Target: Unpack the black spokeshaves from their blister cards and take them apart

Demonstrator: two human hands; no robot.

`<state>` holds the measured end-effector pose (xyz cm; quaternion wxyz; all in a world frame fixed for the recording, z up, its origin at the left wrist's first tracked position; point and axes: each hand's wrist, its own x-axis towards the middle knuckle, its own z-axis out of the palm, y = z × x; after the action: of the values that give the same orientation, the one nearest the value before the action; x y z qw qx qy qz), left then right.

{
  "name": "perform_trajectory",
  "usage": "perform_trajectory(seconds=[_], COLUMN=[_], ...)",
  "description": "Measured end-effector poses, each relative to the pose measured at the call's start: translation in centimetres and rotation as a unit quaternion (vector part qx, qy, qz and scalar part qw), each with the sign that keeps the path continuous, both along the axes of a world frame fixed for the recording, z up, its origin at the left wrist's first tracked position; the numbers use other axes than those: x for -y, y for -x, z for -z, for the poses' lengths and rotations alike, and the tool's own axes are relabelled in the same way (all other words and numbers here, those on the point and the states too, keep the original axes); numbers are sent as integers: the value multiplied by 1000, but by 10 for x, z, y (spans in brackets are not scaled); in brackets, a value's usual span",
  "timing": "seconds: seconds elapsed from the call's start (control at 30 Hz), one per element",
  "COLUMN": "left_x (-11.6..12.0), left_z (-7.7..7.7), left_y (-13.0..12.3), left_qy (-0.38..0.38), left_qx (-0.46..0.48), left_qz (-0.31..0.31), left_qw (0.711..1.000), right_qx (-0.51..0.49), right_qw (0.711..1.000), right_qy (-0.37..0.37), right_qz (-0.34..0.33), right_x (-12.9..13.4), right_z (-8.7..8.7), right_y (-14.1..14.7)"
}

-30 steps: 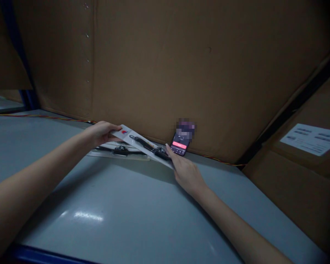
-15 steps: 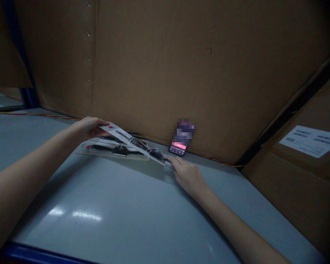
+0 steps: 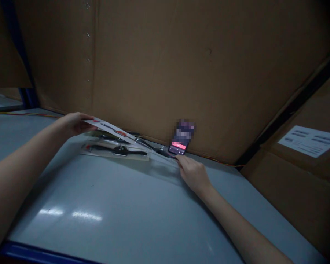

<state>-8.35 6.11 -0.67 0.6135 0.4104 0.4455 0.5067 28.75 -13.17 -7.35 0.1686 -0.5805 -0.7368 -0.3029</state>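
Note:
A long white card pack (image 3: 117, 131) stretches between my hands, slanting down to the right. Its left part bears red print and a picture of a tool; a slim black tool under clear plastic shows on its right part. My left hand (image 3: 77, 124) pinches the upper left end. Closed on the lower right end is my right hand (image 3: 194, 172), just in front of the phone. Below the held pack lies another carded tool (image 3: 118, 150), black with two handles and a metal middle, like a spokeshave. More packs (image 3: 110, 138) lie behind it, partly hidden.
A phone (image 3: 180, 137) with a lit screen leans against the tall cardboard wall (image 3: 143, 73). The grey tabletop (image 3: 121, 216) has a blue front edge (image 3: 44, 253). At right stands a cardboard box with a white label (image 3: 310, 141). Red-yellow wire (image 3: 220, 162) runs along the back.
My left hand has moved left and slightly up, my right hand slightly right. The held pack spans wider and lies flatter, showing more of its printed picture. The pack below appears shifted slightly.

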Motion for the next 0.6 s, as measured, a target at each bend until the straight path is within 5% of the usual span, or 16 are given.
perform_trajectory(seconds=[0.6], left_x=[0], left_z=[-2], left_y=[20], left_qy=[-73], left_qx=[-133], left_qz=[-110], left_qw=[982], right_qx=[-22], right_qw=[981], right_qy=[-188], right_qz=[-40], right_x=[-1], right_z=[-7], right_y=[-70])
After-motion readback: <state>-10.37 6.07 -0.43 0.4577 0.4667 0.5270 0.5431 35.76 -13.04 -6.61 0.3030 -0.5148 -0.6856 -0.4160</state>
